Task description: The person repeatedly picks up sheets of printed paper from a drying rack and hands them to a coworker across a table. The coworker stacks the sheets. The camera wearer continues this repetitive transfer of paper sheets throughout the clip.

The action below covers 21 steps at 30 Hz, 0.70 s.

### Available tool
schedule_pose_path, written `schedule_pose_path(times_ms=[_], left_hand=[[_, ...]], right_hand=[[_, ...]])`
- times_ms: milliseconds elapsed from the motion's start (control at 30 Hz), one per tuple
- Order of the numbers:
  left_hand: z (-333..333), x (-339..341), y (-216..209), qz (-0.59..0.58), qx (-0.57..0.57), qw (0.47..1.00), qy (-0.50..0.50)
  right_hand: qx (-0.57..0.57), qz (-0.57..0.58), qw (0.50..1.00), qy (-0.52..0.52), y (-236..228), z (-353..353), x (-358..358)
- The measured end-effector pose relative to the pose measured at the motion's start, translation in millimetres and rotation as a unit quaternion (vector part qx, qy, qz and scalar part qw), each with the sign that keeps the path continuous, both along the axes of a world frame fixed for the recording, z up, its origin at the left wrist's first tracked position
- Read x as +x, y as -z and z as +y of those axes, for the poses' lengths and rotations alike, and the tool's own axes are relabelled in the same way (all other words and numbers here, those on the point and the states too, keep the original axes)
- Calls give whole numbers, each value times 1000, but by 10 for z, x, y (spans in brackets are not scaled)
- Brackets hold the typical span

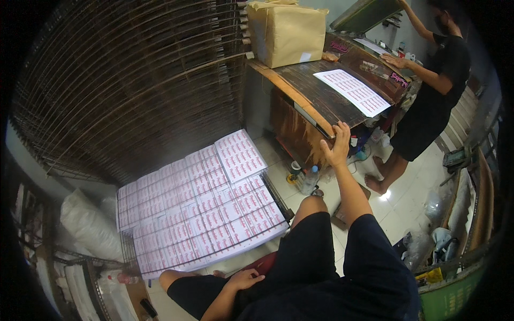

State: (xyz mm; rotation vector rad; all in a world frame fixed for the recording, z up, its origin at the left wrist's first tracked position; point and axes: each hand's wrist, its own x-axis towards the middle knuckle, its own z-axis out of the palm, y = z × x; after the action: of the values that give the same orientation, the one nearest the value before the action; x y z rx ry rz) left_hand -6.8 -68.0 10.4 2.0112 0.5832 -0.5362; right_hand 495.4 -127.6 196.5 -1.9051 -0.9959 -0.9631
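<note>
My right hand [337, 145] reaches out to the near corner of a dark wooden table [300, 80]. Its fingers rest at the table's edge, thumb apart, holding nothing. On that tabletop lies a white sheet printed with rows of red lettering [354, 92], just beyond the fingertips. My left hand [246, 279] lies loosely over my lap with nothing seen in it, fingers lying flat. In front of me, a wire drying rack [278, 199] carries many similar printed sheets [198, 214] side by side; one sheet [240, 155] overlaps the others at the far right corner.
Raised wire racks [139, 80] stand behind the sheets. A brown paper-wrapped bundle [289, 35] sits on the table. At right, a co-worker [436, 91] in black holds up a green-framed screen [367, 15]. A plastic bottle [310, 179] stands on the tiled floor; a white sack [91, 224] leans left.
</note>
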Motion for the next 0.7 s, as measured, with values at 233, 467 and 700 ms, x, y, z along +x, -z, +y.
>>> schedule_pose_path(times_ms=[233, 467, 700], left_hand=[[1, 47, -215, 20, -22, 999, -25], [6, 40, -143, -8, -22, 999, -38], [3, 70, -347, 17, -16, 999, -40]], right_hand=[[-26, 40, 999, -13, -121, -141, -1], [338, 444, 806, -199, -535, -421, 392], [552, 526, 567, -312, -803, -1011, 1072]])
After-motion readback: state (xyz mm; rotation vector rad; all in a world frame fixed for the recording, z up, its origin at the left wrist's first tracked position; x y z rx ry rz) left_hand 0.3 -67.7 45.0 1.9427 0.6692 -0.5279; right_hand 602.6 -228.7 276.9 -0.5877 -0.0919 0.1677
